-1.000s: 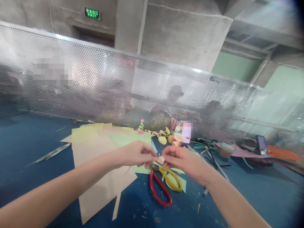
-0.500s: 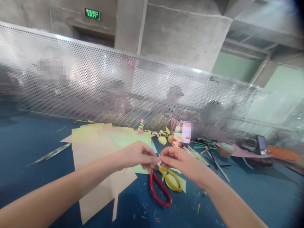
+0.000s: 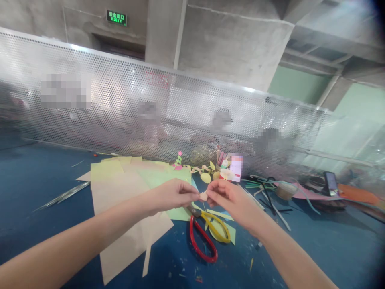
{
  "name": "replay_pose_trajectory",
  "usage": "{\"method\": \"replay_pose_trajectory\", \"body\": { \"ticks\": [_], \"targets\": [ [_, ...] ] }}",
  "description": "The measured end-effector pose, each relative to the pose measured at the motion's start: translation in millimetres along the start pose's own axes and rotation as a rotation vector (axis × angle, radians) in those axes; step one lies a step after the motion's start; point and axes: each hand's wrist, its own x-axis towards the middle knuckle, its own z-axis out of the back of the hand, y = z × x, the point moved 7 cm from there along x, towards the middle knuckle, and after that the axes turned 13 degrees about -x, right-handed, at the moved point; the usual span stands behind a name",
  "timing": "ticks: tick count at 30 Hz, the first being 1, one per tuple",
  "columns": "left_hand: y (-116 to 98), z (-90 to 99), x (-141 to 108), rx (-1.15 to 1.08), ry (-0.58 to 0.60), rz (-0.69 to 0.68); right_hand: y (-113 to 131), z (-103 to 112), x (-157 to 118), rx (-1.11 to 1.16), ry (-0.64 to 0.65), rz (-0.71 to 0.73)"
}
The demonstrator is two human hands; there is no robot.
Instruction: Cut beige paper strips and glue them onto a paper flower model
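Observation:
A small pale pink paper piece (image 3: 203, 196) is pinched between both hands near the middle of the view. My left hand (image 3: 177, 195) grips its left side with thumb and fingertips. From the right, my right hand (image 3: 225, 195) holds the other side, fingers curled. Just below the hands lie scissors (image 3: 203, 241) with one red and one yellow handle; their blades are partly hidden. Under my left forearm are beige paper sheets (image 3: 120, 241) and green paper (image 3: 156, 174). Green paper scraps (image 3: 232, 235) lie by the yellow handle.
Behind the hands stand a small paper tree (image 3: 178, 160), yellow leaf shapes (image 3: 205, 178) and a lit phone (image 3: 236, 167). Pipe cleaners (image 3: 275, 206) and another phone (image 3: 331, 184) are at right. A perforated metal screen (image 3: 120, 100) crosses the back, with people beyond it.
My hands have shifted slightly apart, and more of the pink piece shows between them. My right hand has risen a little. The scissors and paper sheets remain in place.

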Motion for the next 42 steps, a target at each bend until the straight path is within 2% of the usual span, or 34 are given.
{"method": "replay_pose_trajectory", "body": {
  "ticks": [8, 14, 21, 27, 31, 35, 40, 42],
  "targets": [
    [2.0, -0.4, 1.7, 0.016, 0.034, -0.028, -1.8, 1.3, 2.6, -0.069, -0.062, 0.024],
    [5.4, 1.5, 2.4, -0.034, -0.018, 0.023, -4.2, -1.0, 4.8, -0.074, -0.095, 0.103],
    [8.8, -1.6, 6.2, -0.168, 0.068, -0.018, 3.8, -1.8, 0.7, -0.155, -0.094, 0.138],
    [0.7, -0.7, 2.5, 0.049, 0.02, -0.11, 9.8, -1.9, 0.1, -0.239, -0.074, 0.115],
    [-9.1, -1.7, -1.7, 0.208, -0.001, -0.176, 11.1, -1.2, -0.1, -0.277, -0.117, 0.145],
    [-3.0, -0.4, 1.8, 0.079, -0.002, -0.129, 10.2, -2.6, -0.2, -0.253, -0.153, 0.173],
    [3.1, 5.4, 8.2, -0.139, -0.052, -0.135, -0.5, -2.4, 4.3, 0.049, -0.157, 0.091],
    [3.5, 8.7, 8.9, -0.2, -0.093, -0.142, -3.5, -3.1, 5.3, 0.089, -0.143, 0.052]
  ]
}}
